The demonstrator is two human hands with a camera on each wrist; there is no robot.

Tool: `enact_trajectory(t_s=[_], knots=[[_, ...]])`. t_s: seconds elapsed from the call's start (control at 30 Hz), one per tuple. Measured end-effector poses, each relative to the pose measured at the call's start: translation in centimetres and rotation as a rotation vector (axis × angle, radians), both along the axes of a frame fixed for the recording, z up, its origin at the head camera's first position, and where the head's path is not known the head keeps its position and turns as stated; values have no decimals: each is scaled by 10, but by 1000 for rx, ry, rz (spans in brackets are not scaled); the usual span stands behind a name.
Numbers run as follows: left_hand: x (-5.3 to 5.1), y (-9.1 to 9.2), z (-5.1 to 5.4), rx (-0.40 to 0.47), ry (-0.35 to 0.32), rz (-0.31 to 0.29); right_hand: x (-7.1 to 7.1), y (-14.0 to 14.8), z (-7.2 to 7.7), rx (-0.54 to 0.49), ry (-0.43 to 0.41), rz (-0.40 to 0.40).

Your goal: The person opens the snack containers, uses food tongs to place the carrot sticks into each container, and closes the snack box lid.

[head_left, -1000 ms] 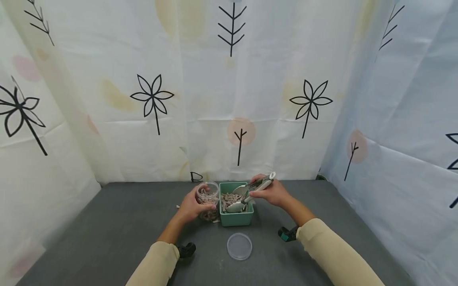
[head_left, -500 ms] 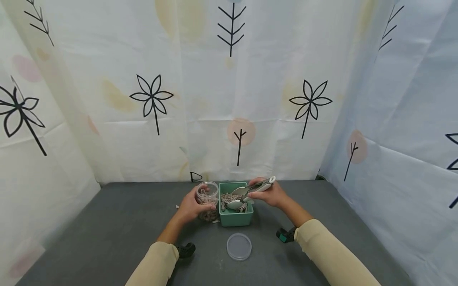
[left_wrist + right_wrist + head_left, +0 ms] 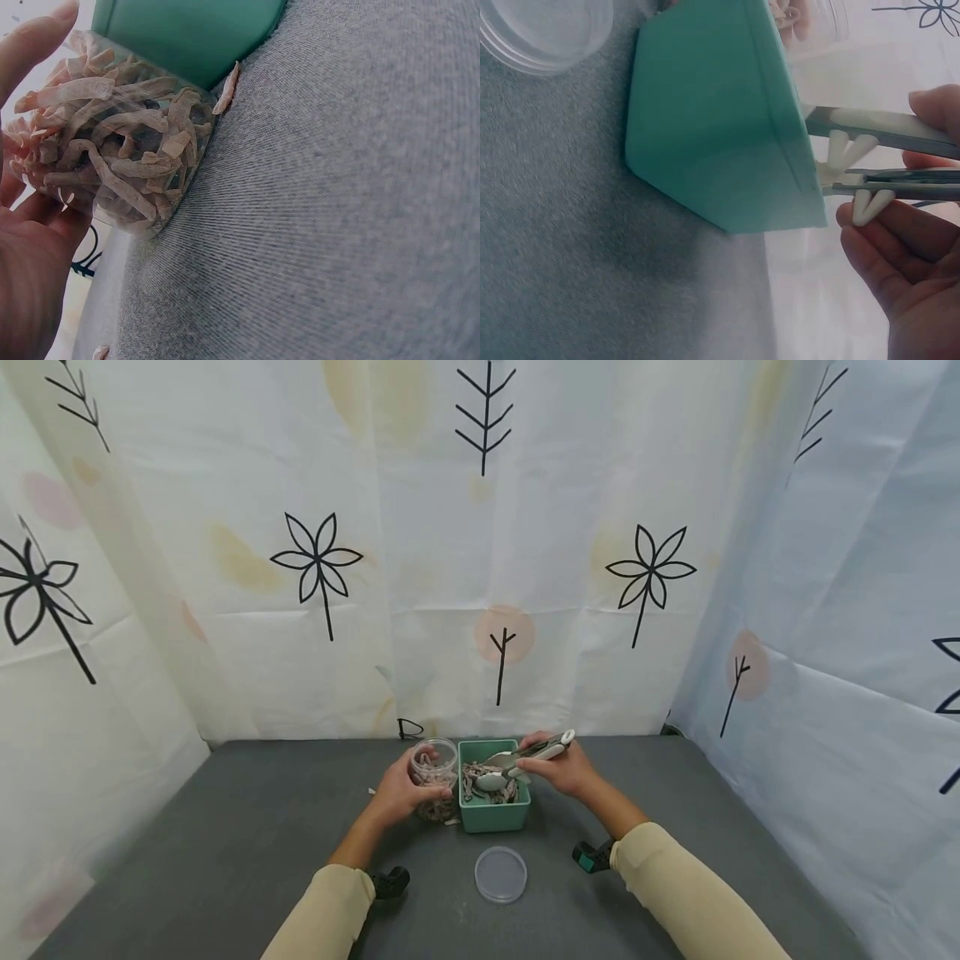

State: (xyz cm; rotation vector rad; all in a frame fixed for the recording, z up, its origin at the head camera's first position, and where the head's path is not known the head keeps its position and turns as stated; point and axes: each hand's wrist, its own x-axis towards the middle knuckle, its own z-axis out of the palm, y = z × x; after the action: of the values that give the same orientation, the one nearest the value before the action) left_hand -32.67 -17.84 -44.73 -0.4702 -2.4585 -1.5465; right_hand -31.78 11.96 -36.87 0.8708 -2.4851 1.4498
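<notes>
My left hand [image 3: 399,790] grips a clear plastic jar [image 3: 135,150] at its side, fingers behind and thumb in front. The jar stands upright without a lid, well filled with pale brownish dried strips [image 3: 112,180]. Right beside it is a green rectangular container [image 3: 495,817] with more such strips [image 3: 474,770] inside. My right hand [image 3: 564,767] holds a pair of tongs [image 3: 551,748] with white-grey handles, their heads down in the green container among the strips. In the right wrist view the container wall [image 3: 705,112] hides the tongs' heads.
A round clear lid [image 3: 501,875] lies on the grey table [image 3: 300,860] in front of the green container. A loose strip [image 3: 227,88] lies by the jar's base. White patterned curtain [image 3: 420,568] encloses the table at the back and sides.
The two arms of the tongs have drawn closer together inside the green container, and my right hand and forearm have shifted slightly left. My left hand and the jar stay in place.
</notes>
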Motion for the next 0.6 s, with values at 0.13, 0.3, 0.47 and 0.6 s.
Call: enact_trajectory(t_s=[0.13, 0.3, 0.47, 0.6], knots=[[0, 0, -1, -5, 7, 0, -12, 2, -17, -48, 23, -17], [2, 1, -1, 6, -19, 3, -18, 5, -24, -73, 42, -40], [0, 1, -2, 15, -19, -6, -17, 7, -24, -96, 80, -56], [-1, 0, -2, 14, -27, -7, -17, 8, -21, -142, 74, -38]])
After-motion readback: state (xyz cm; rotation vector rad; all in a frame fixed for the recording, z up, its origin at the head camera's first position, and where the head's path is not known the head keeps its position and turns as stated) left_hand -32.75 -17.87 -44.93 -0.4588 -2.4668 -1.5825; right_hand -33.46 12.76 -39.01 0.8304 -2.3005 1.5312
